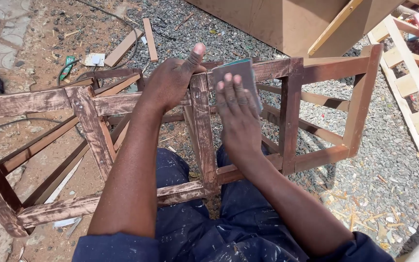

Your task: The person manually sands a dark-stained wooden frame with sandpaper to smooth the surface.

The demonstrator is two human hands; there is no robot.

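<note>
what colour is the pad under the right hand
Brownish-grey face with a teal edge; the sanding pad shows best in the head view.

Gravel ground under stained wooden frame, loose offcuts
</note>
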